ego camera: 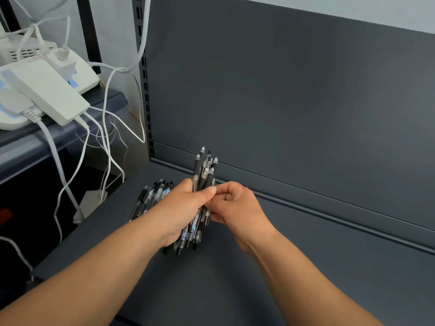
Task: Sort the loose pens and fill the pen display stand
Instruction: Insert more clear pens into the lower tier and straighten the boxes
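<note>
1. Two lots of pens are in view: a bundle of pens (pixel 203 175) held upright in your hands above the middle of the shelf (pixel 235 283), and a second batch of pens (pixel 150 196) lying flat on the shelf just behind your left wrist, partly hidden by it.
2. Your left hand (pixel 181 208) grips the bundle round its middle, fingers curled about it and the thumb laid across the front. The tips stick up above the hand and the clicker ends show below the palm.
3. Your right hand (pixel 237 205) sits against the right side of the bundle with its fingers curled narrow. The fingertips touch the pens low down and the forefinger meets your left thumb tip. You cannot tell whether it pinches a single pen.
4. Both forearms reach in from the bottom edge, bare.
5. Behind the shelf rises a plain dark grey back panel (pixel 294 90), with a slotted upright (pixel 144 78) at its left edge.
6. Left of that upright, white power adapters (pixel 47 92) rest on a neighbouring ledge, and white cables (pixel 107 128) hang down from them.
</note>
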Motion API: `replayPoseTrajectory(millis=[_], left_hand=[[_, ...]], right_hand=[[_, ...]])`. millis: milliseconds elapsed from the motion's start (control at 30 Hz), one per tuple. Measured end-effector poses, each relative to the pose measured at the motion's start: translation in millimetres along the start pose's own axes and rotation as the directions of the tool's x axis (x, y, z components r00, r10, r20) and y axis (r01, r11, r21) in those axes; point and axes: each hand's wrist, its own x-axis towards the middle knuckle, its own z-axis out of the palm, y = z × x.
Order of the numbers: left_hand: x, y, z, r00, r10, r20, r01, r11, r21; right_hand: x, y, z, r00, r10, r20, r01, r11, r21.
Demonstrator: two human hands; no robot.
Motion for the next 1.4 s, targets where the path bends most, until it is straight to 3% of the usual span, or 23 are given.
replayPoseTrajectory(millis=[200,400,733,1100,1400], left_hand=[[-7.9,7.1,11.3,0.999,0.025,-0.037,-0.027,0.997,-0.071],[-5.3,10.3,17.8,0.999,0.015,-0.040,-0.020,0.989,-0.146],[0.0,18.2,50.7,0.991,0.076,0.113,-0.060,0.989,-0.133],[-35.5,30.4,133.9,0.967,0.125,0.224,-0.106,0.990,-0.092],[-91.4,37.5,243.0,0.940,0.180,0.291,-0.169,0.984,-0.064]], right_hand=[[-5.6,-8.1,-8.0,0.998,0.005,0.056,-0.006,1.000,0.018],[-14.0,-16.5,-22.5,0.993,0.066,0.095,-0.083,0.979,0.184],[-38.1,-15.6,-68.0,0.977,0.069,-0.203,-0.046,0.992,0.115],[-113.0,-24.6,-143.8,0.965,-0.038,-0.260,0.110,0.957,0.267],[-204.4,-21.9,-232.2,0.918,-0.155,-0.366,0.187,0.981,0.052]])
